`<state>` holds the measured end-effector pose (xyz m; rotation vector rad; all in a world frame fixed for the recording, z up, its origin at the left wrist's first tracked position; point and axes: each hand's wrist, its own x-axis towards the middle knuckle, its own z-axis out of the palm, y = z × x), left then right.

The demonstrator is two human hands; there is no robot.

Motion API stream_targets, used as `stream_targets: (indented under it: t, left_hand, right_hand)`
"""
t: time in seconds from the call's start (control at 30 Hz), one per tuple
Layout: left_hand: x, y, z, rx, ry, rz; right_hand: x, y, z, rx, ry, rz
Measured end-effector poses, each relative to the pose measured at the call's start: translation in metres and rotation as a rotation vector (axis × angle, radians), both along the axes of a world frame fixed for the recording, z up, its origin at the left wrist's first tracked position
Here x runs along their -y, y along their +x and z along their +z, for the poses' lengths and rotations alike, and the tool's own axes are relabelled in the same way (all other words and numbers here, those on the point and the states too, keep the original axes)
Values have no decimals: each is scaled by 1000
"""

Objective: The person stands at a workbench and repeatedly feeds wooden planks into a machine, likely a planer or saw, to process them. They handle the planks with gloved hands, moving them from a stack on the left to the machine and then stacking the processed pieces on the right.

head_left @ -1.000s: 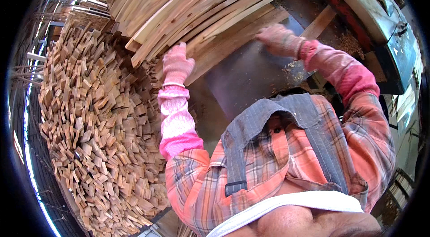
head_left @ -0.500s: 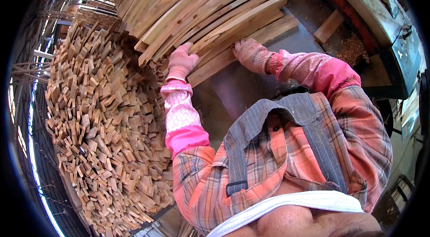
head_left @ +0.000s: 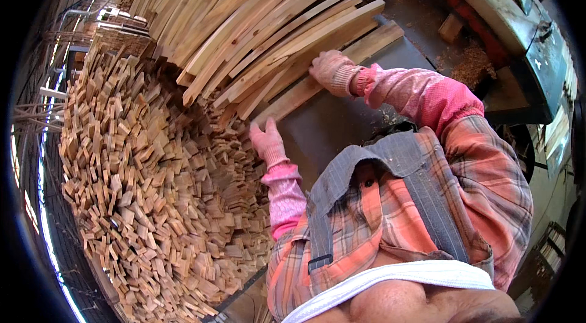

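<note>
A long wooden board (head_left: 372, 43) lies nearest me on the dark metal table, slanting from lower left to upper right. My right hand (head_left: 332, 72), in a pinkish work glove, is closed over its near edge around the middle, fingers curled onto the wood. At the board's left end is my left hand (head_left: 268, 141), gloved alike, its thumb and fingers apart and close against the end. Whether they touch the wood is hard to see. Just beyond lie more long boards (head_left: 274, 36), side by side in a fanned stack.
A big pile of short wood pieces (head_left: 152, 201) fills the left side. The dark metal table (head_left: 317, 121) lies between me and the boards. At the right are a wood offcut (head_left: 450, 28), shavings (head_left: 475, 65) and a blue-green machine body (head_left: 543, 88).
My left hand has left the ends of the stacked boards and come down toward me, to the nearest board's left end. The nearest board's left end has swung slightly toward me; my right hand shifted slightly left.
</note>
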<state>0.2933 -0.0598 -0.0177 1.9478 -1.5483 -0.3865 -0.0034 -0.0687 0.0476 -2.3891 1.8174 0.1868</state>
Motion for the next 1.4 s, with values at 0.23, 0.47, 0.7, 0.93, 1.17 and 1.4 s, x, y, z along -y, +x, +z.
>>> stream_targets:
  t: [0.23,0.47,0.7,0.93,1.17,1.4]
  left_hand:
    - [-11,-25,45,195,-245,-379]
    - [83,17,54,127,-69,15]
    - [85,-25,62,15,-62,-17]
    - [58,-23,76,8,-191,-63]
    - [4,-27,48,210,428,-430]
    - [30,-72,116,345,49,-347]
  right_hand:
    - [-26,-128,-6,-186,79,-196]
    - [-68,-232,-4,-215,54,-434]
    - [-40,-233,-4,580,-321,-665]
    - [-9,-237,-38,1033,-345,-813]
    - [-27,-208,3,168,-181,-730]
    - [-46,-82,-43,380,-410,-260]
